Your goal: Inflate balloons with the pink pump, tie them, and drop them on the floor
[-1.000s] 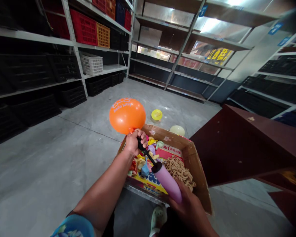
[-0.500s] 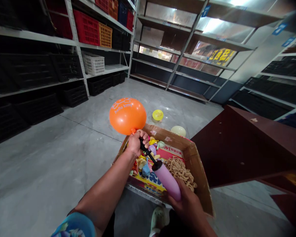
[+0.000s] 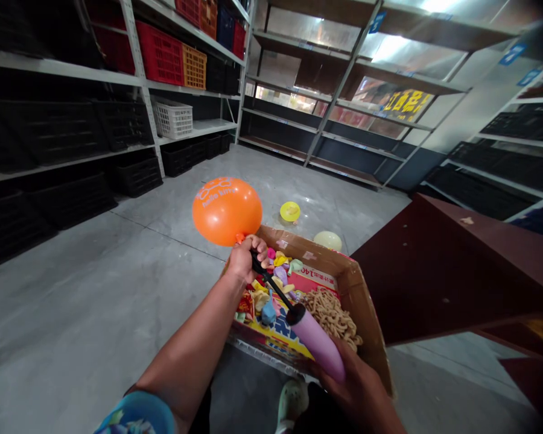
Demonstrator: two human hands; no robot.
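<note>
My left hand (image 3: 248, 258) is closed around the black nozzle end of a hand balloon pump, with the neck of an inflated orange balloon (image 3: 227, 211) pinched there too. The balloon, printed with white lettering, points away to the upper left. My right hand (image 3: 350, 380) wraps the lower part of the pump's pink barrel (image 3: 317, 339). Between the hands a length of black rod (image 3: 278, 292) shows. Beneath the pump is an open cardboard box (image 3: 364, 301) holding several limp balloons (image 3: 268, 310) in mixed colours and a heap of tan, string-like pieces (image 3: 332, 316).
A yellow bowl-like item (image 3: 290, 211) and a pale round item (image 3: 328, 240) lie on the floor beyond the box. A dark red panelled piece (image 3: 411, 265) stands close on the right. Metal shelves with crates (image 3: 160, 54) line the left and back.
The pump has lengthened: my right hand and the pink barrel moved down and right, baring more rod. My left hand and the orange balloon shifted slightly left.
</note>
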